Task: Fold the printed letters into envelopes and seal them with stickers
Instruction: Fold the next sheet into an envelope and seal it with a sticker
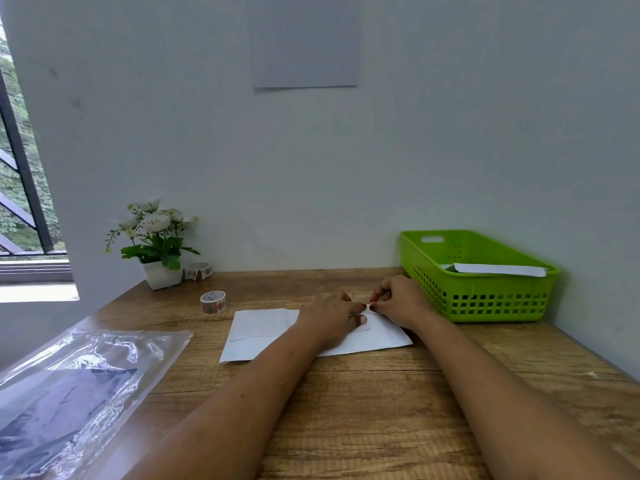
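white paper envelope [263, 332] lies flat mid-desk on the wooden table [363, 403]. going left to right: crinkly clear plastic bag [72, 386], white-potted fake flowers [156, 237], patterned sticker roll [213, 302] just left of the envelope. left hand [330, 317] presses flat on the envelope, right hand [398, 299] pinches something tiny at its top edge, can't tell what. green plastic basket [485, 299] far right holds white paper.

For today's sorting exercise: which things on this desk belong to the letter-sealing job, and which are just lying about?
In use: envelope, sticker roll, green basket holding paper, left hand, right hand.
Lying about: flower pot, second roll, plastic bag, wall sheet.
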Demonstrator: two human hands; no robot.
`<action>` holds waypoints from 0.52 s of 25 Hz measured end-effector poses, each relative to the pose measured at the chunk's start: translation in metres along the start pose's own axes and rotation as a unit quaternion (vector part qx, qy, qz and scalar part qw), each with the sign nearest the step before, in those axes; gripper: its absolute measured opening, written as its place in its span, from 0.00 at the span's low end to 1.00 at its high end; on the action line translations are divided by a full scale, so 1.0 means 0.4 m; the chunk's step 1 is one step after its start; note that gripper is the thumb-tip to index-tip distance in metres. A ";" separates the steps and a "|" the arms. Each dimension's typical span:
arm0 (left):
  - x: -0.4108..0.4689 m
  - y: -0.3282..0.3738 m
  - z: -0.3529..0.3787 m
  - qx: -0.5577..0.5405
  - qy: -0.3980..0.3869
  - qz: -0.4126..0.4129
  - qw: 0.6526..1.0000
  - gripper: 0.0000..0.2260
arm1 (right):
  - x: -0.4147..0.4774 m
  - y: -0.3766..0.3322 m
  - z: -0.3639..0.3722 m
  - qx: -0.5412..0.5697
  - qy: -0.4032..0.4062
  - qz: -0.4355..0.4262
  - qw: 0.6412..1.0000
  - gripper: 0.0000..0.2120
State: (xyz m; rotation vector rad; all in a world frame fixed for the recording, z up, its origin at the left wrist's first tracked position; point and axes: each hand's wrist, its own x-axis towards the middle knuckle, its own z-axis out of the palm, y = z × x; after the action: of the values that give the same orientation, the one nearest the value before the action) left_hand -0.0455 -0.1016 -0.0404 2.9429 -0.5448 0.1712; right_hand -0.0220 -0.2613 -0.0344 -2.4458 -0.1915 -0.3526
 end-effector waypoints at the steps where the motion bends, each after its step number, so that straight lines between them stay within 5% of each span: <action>1: 0.000 0.000 -0.001 0.003 -0.002 0.003 1.000 0.19 | 0.000 0.000 0.000 0.002 -0.004 -0.004 1.000 0.08; 5: -0.002 0.004 -0.001 0.026 0.004 0.019 0.999 0.20 | 0.000 0.002 0.004 0.013 -0.003 -0.016 1.000 0.05; 13: 0.000 0.002 0.006 0.025 0.004 0.014 1.000 0.23 | 0.007 0.014 0.005 0.058 0.006 -0.003 0.998 0.13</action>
State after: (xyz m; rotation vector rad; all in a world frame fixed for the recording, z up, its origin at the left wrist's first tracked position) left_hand -0.0457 -0.1025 -0.0428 2.9836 -0.5885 0.2028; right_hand -0.0177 -0.2643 -0.0385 -2.3287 -0.2088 -0.3482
